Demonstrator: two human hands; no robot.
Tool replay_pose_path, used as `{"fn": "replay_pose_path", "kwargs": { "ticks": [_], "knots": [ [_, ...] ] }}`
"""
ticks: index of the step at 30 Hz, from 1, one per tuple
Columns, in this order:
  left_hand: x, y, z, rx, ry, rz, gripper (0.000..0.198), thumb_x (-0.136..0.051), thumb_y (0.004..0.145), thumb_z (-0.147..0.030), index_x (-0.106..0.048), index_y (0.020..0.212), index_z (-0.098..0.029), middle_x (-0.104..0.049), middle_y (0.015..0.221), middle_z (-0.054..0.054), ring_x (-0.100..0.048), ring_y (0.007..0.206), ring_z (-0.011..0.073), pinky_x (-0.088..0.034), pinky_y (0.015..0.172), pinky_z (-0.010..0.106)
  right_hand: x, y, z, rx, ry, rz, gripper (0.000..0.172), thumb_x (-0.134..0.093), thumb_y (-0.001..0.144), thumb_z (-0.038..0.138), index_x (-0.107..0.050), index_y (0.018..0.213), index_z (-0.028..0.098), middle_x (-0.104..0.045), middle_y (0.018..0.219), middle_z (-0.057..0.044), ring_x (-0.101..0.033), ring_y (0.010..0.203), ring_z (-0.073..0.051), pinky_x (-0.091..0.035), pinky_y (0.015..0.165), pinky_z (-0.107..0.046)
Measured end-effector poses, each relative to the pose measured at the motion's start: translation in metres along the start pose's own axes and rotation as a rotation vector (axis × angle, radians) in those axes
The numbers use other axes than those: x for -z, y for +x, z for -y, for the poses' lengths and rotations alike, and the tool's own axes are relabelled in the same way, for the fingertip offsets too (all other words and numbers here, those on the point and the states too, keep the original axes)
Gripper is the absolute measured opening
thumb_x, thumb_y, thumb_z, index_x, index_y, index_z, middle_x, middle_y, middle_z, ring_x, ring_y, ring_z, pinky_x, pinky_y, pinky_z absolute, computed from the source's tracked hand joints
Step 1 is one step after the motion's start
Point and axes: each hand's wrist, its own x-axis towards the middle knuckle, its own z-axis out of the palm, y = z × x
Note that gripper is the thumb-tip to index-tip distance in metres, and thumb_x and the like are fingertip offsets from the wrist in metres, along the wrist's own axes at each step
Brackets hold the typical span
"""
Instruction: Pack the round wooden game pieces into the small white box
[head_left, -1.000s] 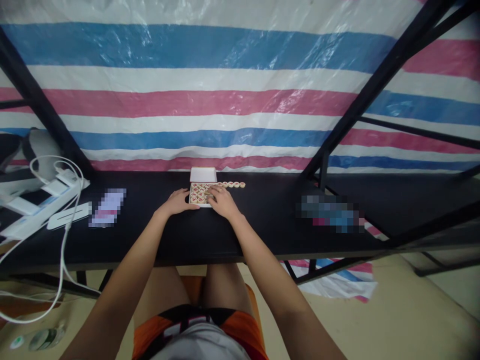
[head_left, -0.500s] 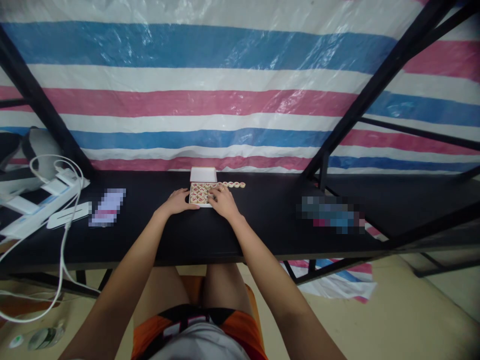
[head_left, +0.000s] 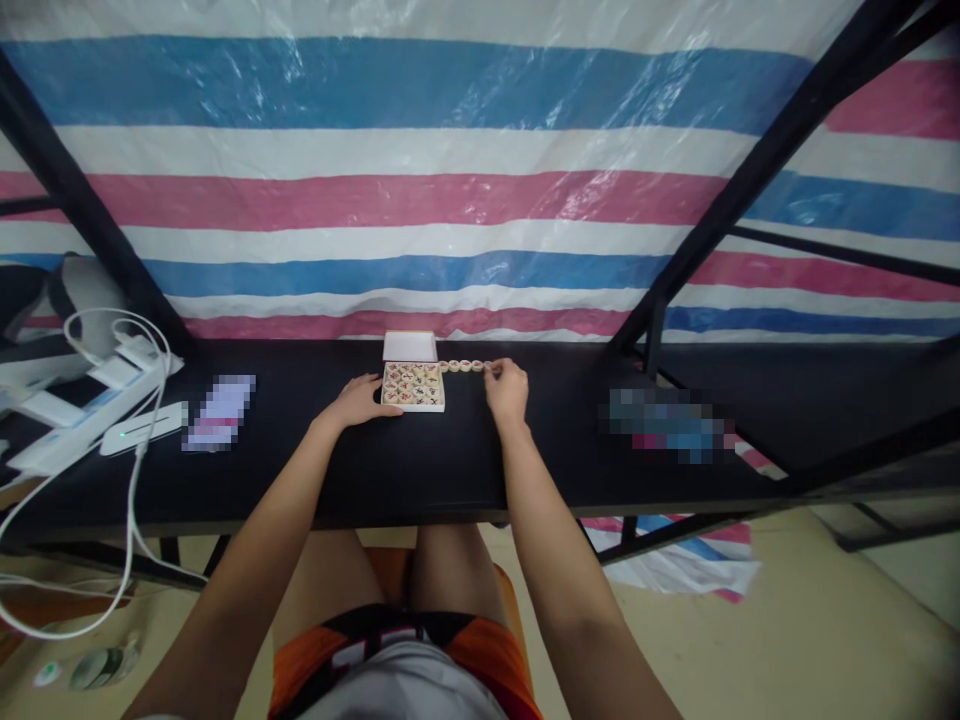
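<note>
An open white box (head_left: 422, 408) sits on the black table, its lid (head_left: 409, 347) tipped up at the back. Round xiangqi pieces (head_left: 411, 382) with red and dark characters fill it in rows. My left hand (head_left: 358, 402) holds the box's left side, thumb along the front corner and fingers toward the back. To the right of the box, several pieces (head_left: 465, 366) form a line. At that line's right end, my right hand (head_left: 509, 388) pinches a xiangqi piece, mostly hidden by the fingers.
A blurred phone-like item (head_left: 219, 412), a white power strip (head_left: 142, 428) and looping white cables (head_left: 129, 500) lie at the left. Another blurred object (head_left: 667, 425) is on the right. Black metal posts (head_left: 652, 320) and a striped plastic sheet (head_left: 420, 200) stand behind the table (head_left: 420, 475).
My right hand has moved from above the box's right side to the right end of the line of pieces. My left hand has stayed at the box.
</note>
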Motion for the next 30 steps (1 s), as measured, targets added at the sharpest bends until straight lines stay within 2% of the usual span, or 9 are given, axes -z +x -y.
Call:
{"fn": "replay_pose_path", "kwargs": {
  "ticks": [3, 7, 14, 19, 21, 25, 30],
  "knots": [
    [0.001, -0.001, -0.001, 0.003, -0.002, 0.006, 0.099, -0.054, 0.064, -0.080, -0.040, 0.143, -0.022, -0.032, 0.152, 0.010, -0.024, 0.140, 0.0345, -0.019, 0.113, 0.044, 0.003, 0.002, -0.012, -0.137, -0.125, 0.077, 0.022, -0.049, 0.083, 0.014, -0.068, 0.093, 0.013, -0.063, 0.100, -0.015, -0.058, 0.090, -0.024, -0.043, 0.080, -0.033],
    [0.002, -0.002, -0.003, 0.000, 0.001, 0.010, 0.096, -0.054, 0.065, -0.078, -0.041, 0.143, -0.023, -0.032, 0.152, 0.010, -0.024, 0.140, 0.0342, -0.018, 0.113, 0.044, 0.002, -0.005, -0.007, -0.120, -0.210, 0.061, 0.027, -0.049, 0.083, 0.019, -0.070, 0.100, 0.012, -0.055, 0.119, -0.018, -0.053, 0.104, -0.031, -0.044, 0.081, -0.039],
    [0.002, -0.002, -0.003, -0.007, 0.002, 0.007, 0.097, -0.053, 0.065, -0.079, -0.041, 0.143, -0.022, -0.033, 0.152, 0.010, -0.025, 0.140, 0.0340, -0.019, 0.113, 0.044, -0.003, -0.005, -0.007, -0.134, -0.263, 0.116, 0.041, -0.044, 0.083, 0.015, -0.060, 0.120, 0.011, -0.056, 0.123, -0.018, -0.052, 0.108, -0.031, -0.043, 0.088, -0.044],
    [0.002, -0.003, -0.003, -0.001, -0.005, 0.009, 0.099, -0.053, 0.065, -0.080, -0.041, 0.143, -0.021, -0.032, 0.152, 0.011, -0.024, 0.141, 0.0336, -0.018, 0.114, 0.043, -0.009, -0.004, -0.009, -0.095, -0.264, 0.132, 0.036, -0.044, 0.084, 0.017, -0.064, 0.113, 0.011, -0.049, 0.134, -0.018, -0.043, 0.123, -0.031, -0.038, 0.098, -0.043],
    [0.003, -0.004, -0.004, 0.003, -0.003, 0.011, 0.098, -0.053, 0.065, -0.079, -0.041, 0.143, -0.021, -0.032, 0.152, 0.011, -0.024, 0.141, 0.0334, -0.018, 0.114, 0.042, -0.010, -0.004, -0.010, -0.097, -0.261, 0.121, 0.038, -0.044, 0.084, 0.018, -0.061, 0.117, 0.010, -0.049, 0.134, -0.018, -0.043, 0.124, -0.031, -0.038, 0.099, -0.044],
    [0.004, -0.004, -0.005, -0.003, 0.000, 0.016, 0.097, -0.053, 0.066, -0.078, -0.040, 0.143, -0.020, -0.031, 0.152, 0.012, -0.024, 0.141, 0.0330, -0.018, 0.114, 0.043, -0.011, -0.002, -0.010, -0.077, -0.251, 0.137, 0.042, -0.044, 0.083, 0.016, -0.054, 0.123, 0.009, -0.055, 0.127, -0.020, -0.051, 0.115, -0.029, -0.038, 0.098, -0.043],
    [0.003, -0.003, -0.004, 0.001, 0.000, 0.009, 0.097, -0.054, 0.065, -0.078, -0.041, 0.143, -0.021, -0.031, 0.152, 0.012, -0.024, 0.141, 0.0342, -0.018, 0.114, 0.044, -0.013, 0.000, -0.010, -0.023, -0.245, 0.174, 0.032, -0.039, 0.086, 0.014, -0.062, 0.107, 0.013, -0.057, 0.121, -0.018, -0.052, 0.113, -0.027, -0.038, 0.097, -0.044]
  ]
}}
